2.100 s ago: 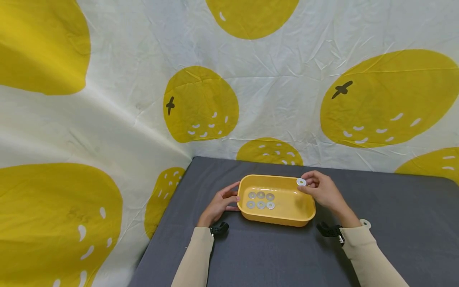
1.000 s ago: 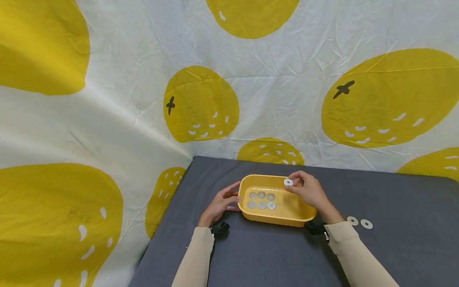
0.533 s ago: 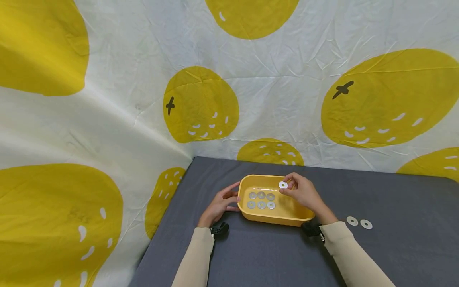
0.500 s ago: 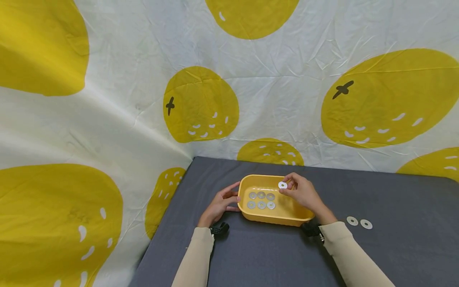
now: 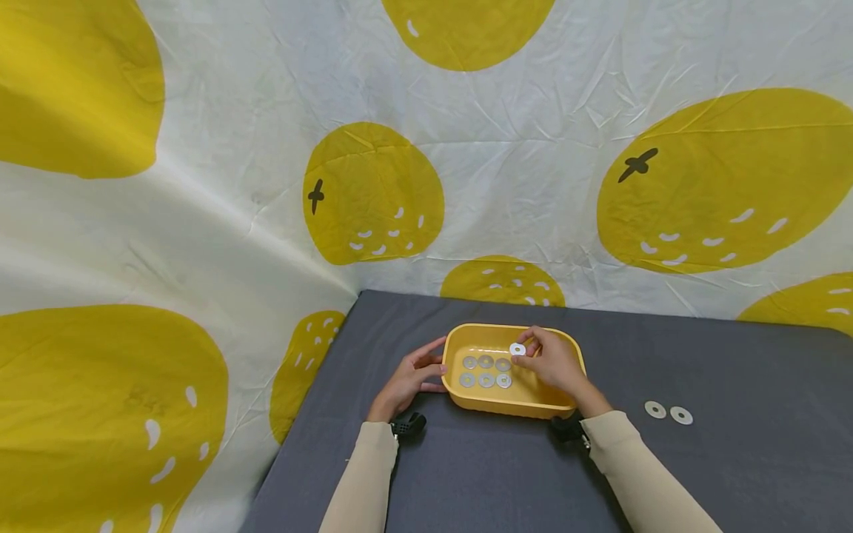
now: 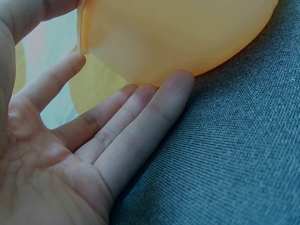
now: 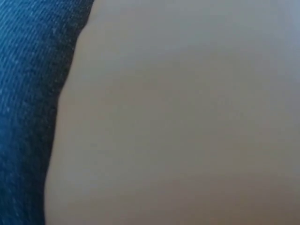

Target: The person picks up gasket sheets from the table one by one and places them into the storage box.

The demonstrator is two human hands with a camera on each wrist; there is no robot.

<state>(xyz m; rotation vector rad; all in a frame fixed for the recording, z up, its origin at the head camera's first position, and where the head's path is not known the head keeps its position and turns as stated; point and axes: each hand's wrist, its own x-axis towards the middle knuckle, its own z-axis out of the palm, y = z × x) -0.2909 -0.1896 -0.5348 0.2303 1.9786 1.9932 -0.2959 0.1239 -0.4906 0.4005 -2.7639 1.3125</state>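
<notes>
A yellow oblong tray [image 5: 466,400] holds several flat metal washers [image 5: 486,380] in two rows of three at its left side. Over the tray, my right hand [image 5: 554,363] pinches one more washer [image 5: 517,349] between thumb and fingers, just right of the far row. My left hand [image 5: 408,377] is at the tray's left end. In the left wrist view its straight, spread fingers [image 6: 145,126] touch the outer wall, and the thumb lies at the rim. Only blurred skin and dark cloth fill the right wrist view.
Two loose washers, a nearer-left one [image 5: 655,409] and another [image 5: 681,415] beside it, lie on the grey cloth-covered table [image 5: 480,474] right of the tray. A fruit-print curtain [image 5: 520,185] hangs behind the table and along its left side.
My right hand has moved left and a little lower over the tray with its washer. Two loose washers, partly hidden by the arm earlier, now show fully. The left hand has stayed put.
</notes>
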